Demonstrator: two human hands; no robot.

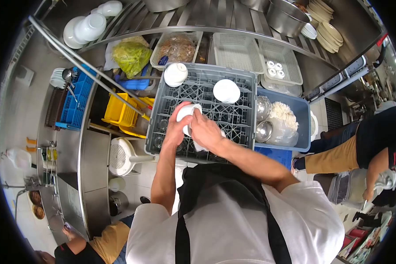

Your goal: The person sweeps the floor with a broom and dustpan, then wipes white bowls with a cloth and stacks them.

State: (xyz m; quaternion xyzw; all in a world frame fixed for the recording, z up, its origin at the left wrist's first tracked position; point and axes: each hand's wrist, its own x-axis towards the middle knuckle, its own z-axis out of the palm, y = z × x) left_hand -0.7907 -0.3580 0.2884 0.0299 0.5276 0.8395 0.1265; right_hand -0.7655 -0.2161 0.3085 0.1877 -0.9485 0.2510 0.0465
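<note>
My left hand (176,130) is wrapped around a white cup (187,112), which is tilted above a grey dish rack (201,67). My right hand (205,132) is closed, its fingers pressed at the cup's rim and side. What looks like a white cloth (199,146) hangs out below that hand; its upper part is hidden by the fingers. Beyond my hands, a stack of white dishes (227,91) stands in the rack, and more white crockery (176,75) sits at its far left corner. Clear glasses (159,141) occupy cells at the near left.
On the right is a blue-grey tub (304,127) with metal bowls and a pale bagged mass. White baskets (237,48) stand behind under a slatted metal shelf (198,22). Yellow bins (120,111) are at left. Other people (334,156) work at right and lower left (103,242).
</note>
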